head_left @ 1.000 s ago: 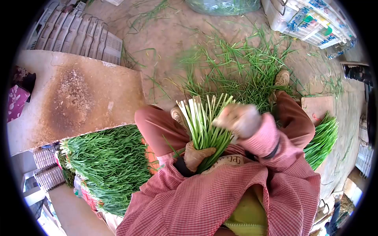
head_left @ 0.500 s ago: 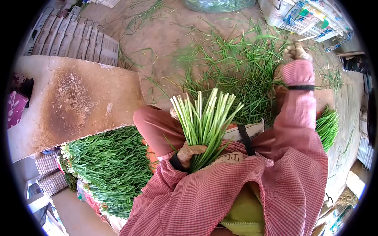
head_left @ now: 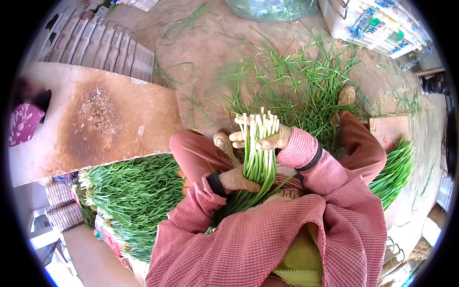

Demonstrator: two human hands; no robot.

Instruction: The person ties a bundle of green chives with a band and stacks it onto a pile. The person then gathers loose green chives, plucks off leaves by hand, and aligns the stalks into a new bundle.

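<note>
A bunch of green stalks with pale white ends (head_left: 259, 160) stands upright over my lap, its white ends pointing away from me. My left hand (head_left: 237, 181) is wrapped round the lower, greener part of the bunch. Near the white ends, my right hand (head_left: 267, 138) grips the same bunch, fingers behind it and thumb across the front. The leafy ends run down against my shirt and are partly hidden. Both hands look gloved.
A large green pile (head_left: 134, 201) lies to the left, beside a stained board (head_left: 103, 119). Loose leaves (head_left: 306, 81) litter the floor ahead. Another green bundle (head_left: 394, 170) lies at right. Crates (head_left: 103, 45) stand back left, a white basket (head_left: 370, 26) back right.
My right hand went out to the far right, then came back and closed round the top of the bunch. The fanned white ends are now drawn together.
</note>
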